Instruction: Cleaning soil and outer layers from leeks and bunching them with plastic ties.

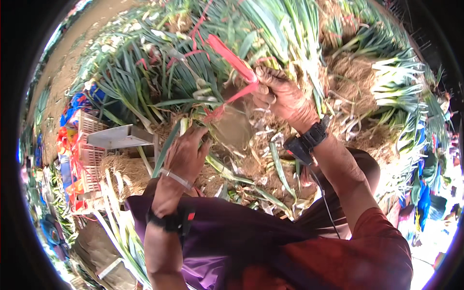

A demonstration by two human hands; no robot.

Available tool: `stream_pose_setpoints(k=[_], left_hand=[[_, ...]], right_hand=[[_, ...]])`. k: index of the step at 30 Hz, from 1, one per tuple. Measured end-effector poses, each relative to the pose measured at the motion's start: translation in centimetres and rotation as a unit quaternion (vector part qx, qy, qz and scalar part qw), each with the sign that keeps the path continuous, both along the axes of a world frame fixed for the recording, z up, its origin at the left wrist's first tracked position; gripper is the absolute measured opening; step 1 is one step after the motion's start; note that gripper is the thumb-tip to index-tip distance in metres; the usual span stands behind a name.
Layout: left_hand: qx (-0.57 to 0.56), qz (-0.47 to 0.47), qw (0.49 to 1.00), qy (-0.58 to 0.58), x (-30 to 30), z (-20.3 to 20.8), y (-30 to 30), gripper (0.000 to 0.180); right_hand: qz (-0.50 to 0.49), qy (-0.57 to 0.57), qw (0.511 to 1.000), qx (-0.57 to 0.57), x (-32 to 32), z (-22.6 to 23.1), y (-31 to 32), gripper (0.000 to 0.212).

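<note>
My right hand (280, 96) pinches a red plastic tie strip (233, 58), raised above the heap. One tail of the strip points up and away to the left. Its other end runs down to frayed red strands beside my left hand (186, 152). That hand is closed around pale green leek stalks (183, 126), its fingers bent and partly hiding what they grip. A long leek leaf (166, 149) passes by its wrist side. Below the hands lie loose leek leaves (227, 171) and dry peelings.
Leek bundles (128, 79) with red ties lie beyond my hands, and more rooted bundles (355, 79) are piled at right. Left of my left hand are a metal plate (121, 137) on a stand and a pale plastic crate (91, 157) with red strips hanging beside it.
</note>
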State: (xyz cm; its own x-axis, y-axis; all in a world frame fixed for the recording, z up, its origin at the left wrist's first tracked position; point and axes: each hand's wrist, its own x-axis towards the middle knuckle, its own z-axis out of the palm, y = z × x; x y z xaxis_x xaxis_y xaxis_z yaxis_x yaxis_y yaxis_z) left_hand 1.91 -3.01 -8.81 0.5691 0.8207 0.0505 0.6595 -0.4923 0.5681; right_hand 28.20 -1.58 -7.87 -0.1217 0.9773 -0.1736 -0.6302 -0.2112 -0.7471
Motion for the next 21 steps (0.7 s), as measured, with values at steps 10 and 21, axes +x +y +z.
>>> stream_pose_setpoints(k=[10, 21], left_hand=[[0.075, 0.140, 0.983, -0.088, -0.8, -3.1, 2.8, 0.025], [-0.313, 0.078, 0.833, -0.449, -4.1, -0.7, 2.9, 0.043]], right_hand=[[0.107, 0.022, 0.992, 0.061, -6.4, 7.7, -3.8, 0.016], [-0.131, 0.002, 0.986, 0.100, -5.8, 6.5, 0.7, 0.010]])
